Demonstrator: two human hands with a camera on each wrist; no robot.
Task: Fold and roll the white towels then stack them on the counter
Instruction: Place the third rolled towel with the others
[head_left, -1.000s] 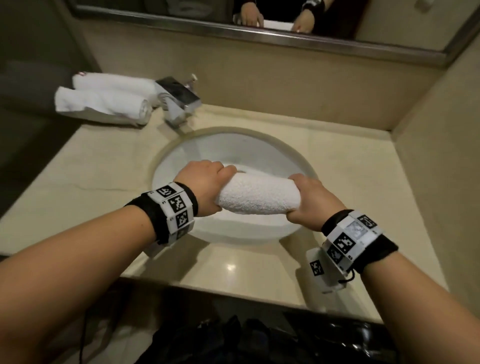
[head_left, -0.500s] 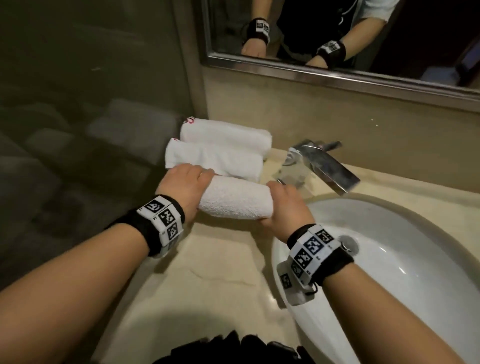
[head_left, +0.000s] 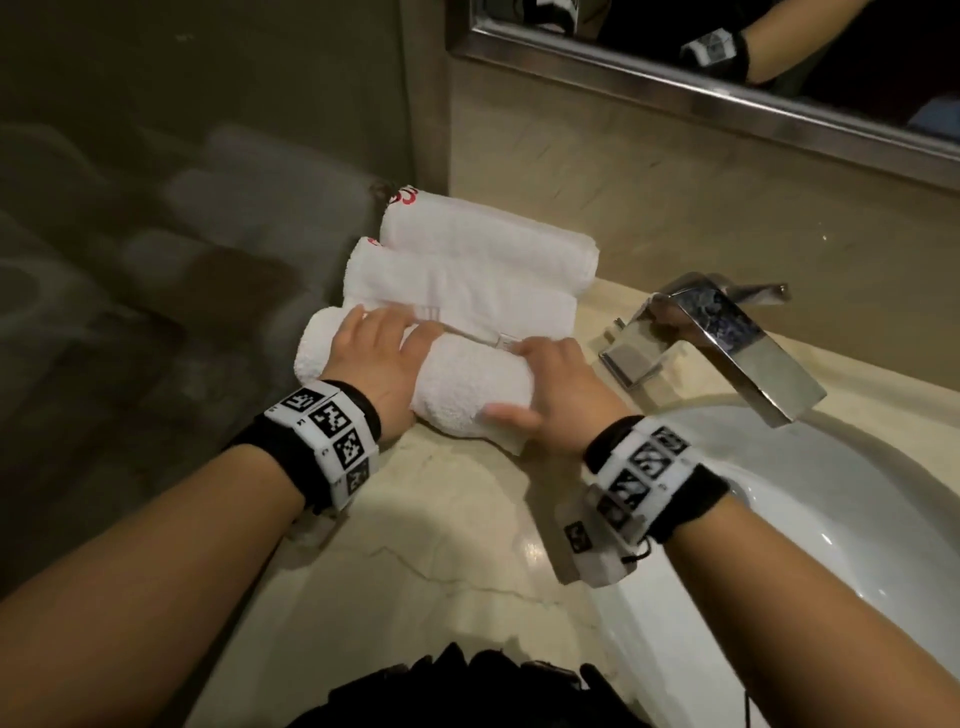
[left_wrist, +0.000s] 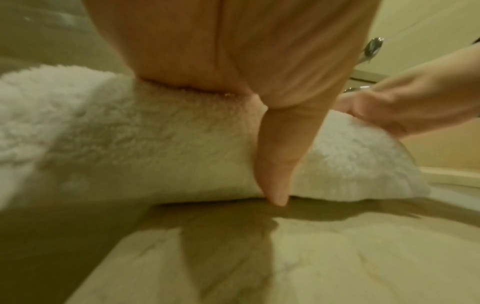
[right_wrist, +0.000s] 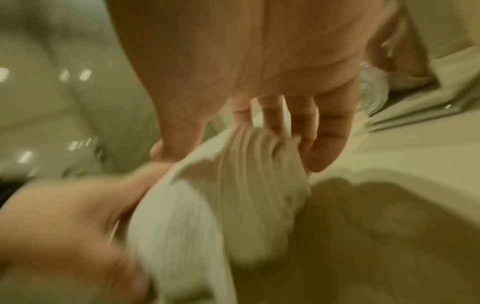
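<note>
a: what was nearest to you?

b: the beige counter (head_left: 415, 525), with the white sink (head_left: 779, 519) at the right. the rolled towel (head_left: 467, 384) lay on the counter by the sink's edge.

a: were the hands holding it?

b: the left hand (head_left: 379, 353) lay on top with fingers spread flat and the thumb down the near side, pressing, not grabbing. the right hand (head_left: 561, 384) was wrapped round the right end, fingers over the top and thumb at the front. i think that kept the roll from coming undone.

a: and behind it?

b: two more rolled towels (head_left: 467, 265) touched it, in a row toward the wall, so it fit snug beside them. the shiny tap (head_left: 727, 332) stood to the right, the mirror (head_left: 779, 52) above.
</note>
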